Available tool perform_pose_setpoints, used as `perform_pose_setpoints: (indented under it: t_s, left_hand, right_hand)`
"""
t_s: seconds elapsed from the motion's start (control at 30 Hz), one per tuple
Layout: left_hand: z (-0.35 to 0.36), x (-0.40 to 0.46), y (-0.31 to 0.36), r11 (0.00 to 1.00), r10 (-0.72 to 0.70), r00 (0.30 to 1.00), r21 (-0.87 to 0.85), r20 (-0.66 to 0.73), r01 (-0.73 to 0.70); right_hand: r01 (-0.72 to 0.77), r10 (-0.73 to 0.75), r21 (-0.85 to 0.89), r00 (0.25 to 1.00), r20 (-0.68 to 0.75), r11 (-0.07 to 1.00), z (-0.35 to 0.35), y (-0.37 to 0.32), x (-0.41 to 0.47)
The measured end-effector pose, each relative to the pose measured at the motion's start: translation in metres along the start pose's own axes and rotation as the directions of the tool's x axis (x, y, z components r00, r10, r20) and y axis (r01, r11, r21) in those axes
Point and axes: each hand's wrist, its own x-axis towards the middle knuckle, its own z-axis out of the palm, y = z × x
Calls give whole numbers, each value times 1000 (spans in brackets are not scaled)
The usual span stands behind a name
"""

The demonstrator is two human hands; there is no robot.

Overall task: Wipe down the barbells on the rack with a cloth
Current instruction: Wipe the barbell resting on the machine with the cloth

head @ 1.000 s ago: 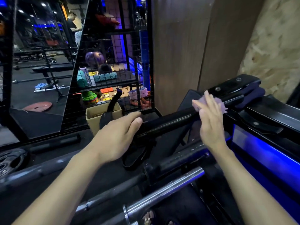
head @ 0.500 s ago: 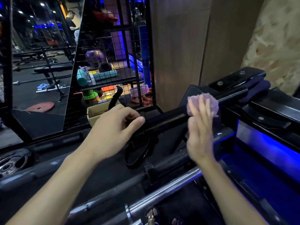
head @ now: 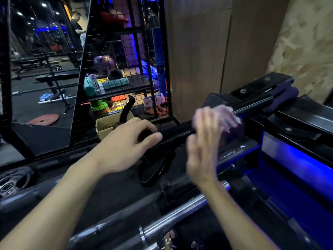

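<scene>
Your left hand [head: 124, 143] gripped the top barbell [head: 180, 131], which ran lower-left to upper-right onto the rack [head: 261, 85]; your blurred right hand [head: 203, 150], nearer the rack, pressed the cloth [head: 223, 114] on it.

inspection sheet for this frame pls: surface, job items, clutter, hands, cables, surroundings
Surface: black rack frame with blue-lit panel; dark floor below.
Job's things: top black barbell lies on the rack; pale purple cloth is on it, blurred. Black bar and chrome bar lie lower.
Clutter: black strap hangs under the top bar; cardboard box behind; weight plate at left.
Hands: left hand grips the top bar; right hand presses the cloth, fingers look straight, motion-blurred.
Cables: nothing seen.
Surroundings: wire-mesh shelf with gear, mirror, wood wall panels.
</scene>
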Motion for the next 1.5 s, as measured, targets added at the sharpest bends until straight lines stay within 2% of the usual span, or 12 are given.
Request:
perform_pose_setpoints:
  t_s: [0.2, 0.37, 0.6, 0.7, 0.8, 1.0, 1.07, 1.13, 1.23, 1.3, 1.4, 1.5]
  left_hand:
    - [-4, 4, -6, 984, -142, 990, -103, 25, 144]
    - [1, 2, -12, 971, -200, 980, -132, 24, 201]
    - [0, 10, -5, 990, -114, 991, -90, -75, 107]
    - [-2, 3, -1, 997, -28, 999, -73, 25, 30]
    - [-3, 1, 1, 999, -2, 996, -52, 85, 7]
    - [-3, 11, -8, 988, -107, 994, -106, 35, 111]
    - [-7, 9, -10, 990, -108, 994, -91, -7, 107]
    - [-11, 5, -6, 990, -74, 997, -116, 22, 76]
    - [-7, 8, 5, 999, 10, 998, -46, 68, -7]
    - [-3, 16, 15, 996, 72, 997, 46, 38, -73]
    - [1, 31, 32, 979, 161, 987, 122, 28, -163]
    - [2, 37, 37, 976, 108, 991, 179, 76, -121]
  right_hand:
    - [461, -423, -81, 861, 283, 884, -3, 10, -17]
    - [-1, -1, -44, 999, -37, 999, -19, 31, 12]
    - [476, -427, -105, 851, 306, 873, -5, 0, -13]
    - [152, -137, -123, 983, 120, 981, -28, 47, 19]
    - [-64, 64, -13, 997, -51, 998, -17, 28, 10]
    - [499, -453, -70, 831, 323, 864, 6, -1, -33]
    - [455, -407, -142, 872, 272, 879, -8, 29, -11]
    - [188, -174, -144, 979, 105, 972, -25, 52, 13]
    - [-55, 52, -66, 998, -40, 996, -27, 39, 20]
    - [170, -159, -103, 981, 109, 980, -22, 15, 6]
    - [543, -474, -85, 790, 390, 836, -35, 18, 15]
    - [403, -340, -181, 891, 300, 897, -66, 73, 64]
